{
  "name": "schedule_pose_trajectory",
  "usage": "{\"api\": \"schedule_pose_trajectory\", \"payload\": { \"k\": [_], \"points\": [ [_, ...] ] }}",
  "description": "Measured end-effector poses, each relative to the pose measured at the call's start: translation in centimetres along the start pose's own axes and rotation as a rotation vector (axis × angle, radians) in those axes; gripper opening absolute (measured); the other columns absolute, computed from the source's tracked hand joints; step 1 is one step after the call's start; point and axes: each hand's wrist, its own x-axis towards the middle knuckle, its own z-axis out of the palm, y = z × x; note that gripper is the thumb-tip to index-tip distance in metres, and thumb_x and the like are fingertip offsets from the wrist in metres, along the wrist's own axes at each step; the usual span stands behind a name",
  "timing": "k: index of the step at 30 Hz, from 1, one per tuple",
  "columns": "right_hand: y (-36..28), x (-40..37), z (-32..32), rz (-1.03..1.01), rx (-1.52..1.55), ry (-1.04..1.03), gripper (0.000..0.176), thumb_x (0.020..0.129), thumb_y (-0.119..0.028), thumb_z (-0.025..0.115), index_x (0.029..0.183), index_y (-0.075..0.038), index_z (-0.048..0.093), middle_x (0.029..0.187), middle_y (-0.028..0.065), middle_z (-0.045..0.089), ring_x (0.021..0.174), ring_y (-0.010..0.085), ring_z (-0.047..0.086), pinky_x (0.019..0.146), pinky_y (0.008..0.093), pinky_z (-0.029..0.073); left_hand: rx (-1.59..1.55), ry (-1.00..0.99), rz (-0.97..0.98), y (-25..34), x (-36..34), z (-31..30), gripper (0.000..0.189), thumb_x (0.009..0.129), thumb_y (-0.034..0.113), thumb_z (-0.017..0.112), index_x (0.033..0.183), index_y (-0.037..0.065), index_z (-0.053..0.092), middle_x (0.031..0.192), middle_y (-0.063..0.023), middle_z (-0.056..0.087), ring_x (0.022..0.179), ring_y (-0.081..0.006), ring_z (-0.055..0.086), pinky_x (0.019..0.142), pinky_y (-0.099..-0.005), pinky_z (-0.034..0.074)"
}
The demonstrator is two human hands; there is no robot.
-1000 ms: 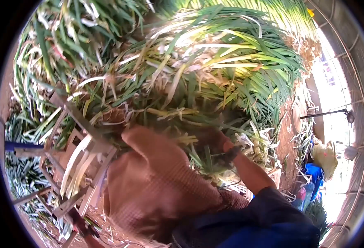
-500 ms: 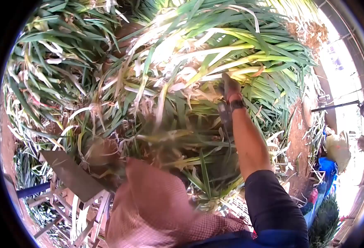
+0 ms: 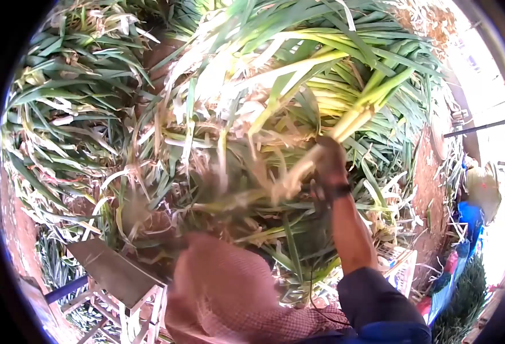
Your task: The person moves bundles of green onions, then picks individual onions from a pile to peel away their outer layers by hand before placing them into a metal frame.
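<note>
My right hand [image 3: 331,161] is closed around a few thick green onions [image 3: 353,121]. Their pale root ends point down and left, blurred by motion, and their green tops reach up and right over the heap. A dark band [image 3: 339,190] circles the wrist. Something dark beside the hand and wrist is too blurred to name. Under and beyond the hand spreads a large heap of green onions [image 3: 401,54], with dry, peeling outer leaves [image 3: 264,117] at its near side. My left hand is not visible. Pink checked cloth [image 3: 229,275] fills the bottom middle.
Another heap of green onions [image 3: 74,103] lies at the left. A flat board on a slatted stand [image 3: 114,272] is at lower left. Reddish ground [image 3: 427,178] shows at the right, near blue sheeting [image 3: 469,215]. A dark bar [image 3: 476,128] juts in from the right.
My right hand, earlier reaching down among the stalks, has drawn back toward me and now holds a few green onions raised from the heap. The view has shifted slightly.
</note>
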Motion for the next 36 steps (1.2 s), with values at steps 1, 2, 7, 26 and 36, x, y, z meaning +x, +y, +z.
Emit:
{"api": "schedule_pose_trajectory", "payload": {
  "k": [1, 2, 7, 26, 36],
  "points": [
    [-0.4, -0.4, -0.3, 0.008, 0.011, 0.003, 0.023, 0.084, -0.022, 0.075, 0.094, -0.004, 0.063, 0.078, 0.0036, 0.058, 0.071, 0.0132, 0.060, 0.060, 0.0311, 0.047, 0.056, -0.443, -0.389, 9.3, 7.7, -10.9, 0.031, 0.095, 0.029, 0.063, 0.118, 0.009, 0.070, 0.104, -0.0157, 0.075, 0.098, -0.0364, 0.069, 0.090, -0.0488, 0.054],
    [-0.5, -0.7, -1.5, 0.106, 0.244, -0.087, 0.022, 0.087, -0.021, 0.074, 0.094, -0.003, 0.062, 0.080, 0.0040, 0.059, 0.072, 0.0132, 0.060, 0.061, 0.0296, 0.048, -0.135, -0.241, -0.292, 12.2, 12.5, -16.1, 0.036, 0.091, 0.022, 0.065, 0.123, 0.005, 0.068, 0.110, -0.0169, 0.073, 0.106, -0.0369, 0.068, 0.093, -0.0465, 0.054],
    [-4.4, 0.2, 3.2, 0.084, 0.367, -0.160, 0.013, 0.096, -0.013, 0.067, 0.104, -0.002, 0.067, 0.093, 0.0048, 0.065, 0.084, 0.0149, 0.064, 0.071, 0.0298, 0.055, -0.680, 0.178, 0.147, 22.3, 28.4, -21.6, 0.028, 0.098, 0.004, 0.061, 0.126, 0.003, 0.065, 0.114, -0.0102, 0.073, 0.101, -0.0172, 0.072, 0.079, -0.0348, 0.060],
    [1.7, 11.8, 7.5, 0.284, 0.531, -0.438, 0.031, 0.094, -0.011, 0.069, 0.122, 0.003, 0.068, 0.114, 0.0089, 0.072, 0.103, 0.0179, 0.068, 0.092, 0.0306, 0.055, -0.539, -0.251, 0.193, 39.1, 57.7, -17.8, 0.036, 0.089, 0.025, 0.071, 0.119, 0.005, 0.073, 0.083, -0.0090, 0.074, 0.068, -0.0138, 0.068, 0.061, -0.0304, 0.055],
    [-0.2, 5.5, 5.3, 0.014, 0.279, -0.453, 0.033, 0.101, -0.015, 0.060, 0.130, 0.002, 0.059, 0.120, 0.0124, 0.066, 0.108, 0.0225, 0.066, 0.097, 0.0356, 0.056, -1.198, -0.406, 0.152, 38.6, 49.6, -15.8, 0.029, 0.093, 0.012, 0.070, 0.119, -0.001, 0.071, 0.083, -0.0011, 0.069, 0.068, -0.0080, 0.056, 0.061, -0.0234, 0.044]
  ]
}}
